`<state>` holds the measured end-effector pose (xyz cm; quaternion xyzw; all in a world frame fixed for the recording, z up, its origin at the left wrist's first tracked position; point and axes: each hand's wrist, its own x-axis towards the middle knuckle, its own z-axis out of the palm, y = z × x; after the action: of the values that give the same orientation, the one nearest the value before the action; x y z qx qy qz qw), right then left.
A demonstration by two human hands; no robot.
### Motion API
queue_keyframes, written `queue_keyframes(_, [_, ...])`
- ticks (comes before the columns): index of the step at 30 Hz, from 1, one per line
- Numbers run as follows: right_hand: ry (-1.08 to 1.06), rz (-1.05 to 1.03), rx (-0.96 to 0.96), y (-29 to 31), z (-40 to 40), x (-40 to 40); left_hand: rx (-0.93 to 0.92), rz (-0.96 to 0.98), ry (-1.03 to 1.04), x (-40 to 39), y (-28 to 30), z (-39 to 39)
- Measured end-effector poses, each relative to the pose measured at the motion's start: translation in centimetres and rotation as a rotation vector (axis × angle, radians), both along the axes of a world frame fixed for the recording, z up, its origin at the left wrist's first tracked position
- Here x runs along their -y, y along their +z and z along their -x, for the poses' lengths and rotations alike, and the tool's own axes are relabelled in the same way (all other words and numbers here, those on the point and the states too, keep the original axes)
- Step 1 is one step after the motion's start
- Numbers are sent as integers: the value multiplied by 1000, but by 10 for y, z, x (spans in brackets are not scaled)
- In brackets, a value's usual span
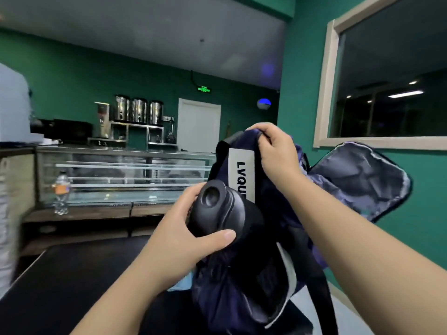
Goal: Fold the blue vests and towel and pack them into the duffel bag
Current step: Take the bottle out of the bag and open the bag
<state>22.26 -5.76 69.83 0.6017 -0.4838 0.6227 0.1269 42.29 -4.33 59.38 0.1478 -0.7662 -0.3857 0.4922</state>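
One dark navy duffel bag [271, 250] is held up above a dark table [72, 281], tipped so its white label strip [242, 175] with black lettering faces the camera. Its lid flap [362, 180] hangs open to the right and shows a grey lining.

Two bare hands are on the bag. The left hand [183, 228] grips a rounded black moulded part [220, 209] at the bag's near end, fingers curled behind it and the thumb pressed across its lower edge. The right hand [278, 151] pinches the fabric at the top edge of the bag, fingers curled over the rim.

A small patch of pale blue cloth [180, 285] peeks out under the left wrist, touching the bag's lower edge; whether it is a vest or the towel cannot be told.

Behind the table stands one glass display case [121, 175]. One clear plastic bottle [61, 192] stands on the wooden ledge before it. On a shelf against the green wall stand three steel urns [139, 111], with one white door [199, 124] to their right.
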Motion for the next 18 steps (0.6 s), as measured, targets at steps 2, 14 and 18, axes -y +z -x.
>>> queue_keyframes(2, [86,-10,19,1,-26,20,1,6,71,12,1,-25])
queue_keyframes(14, [548,-319,-170,-69,-189,168,79,-125,484,90,-38,-147])
queue_keyframes(18, [630,-485,-118,-103,-215,203,82,-226,566,124,-63,-167])
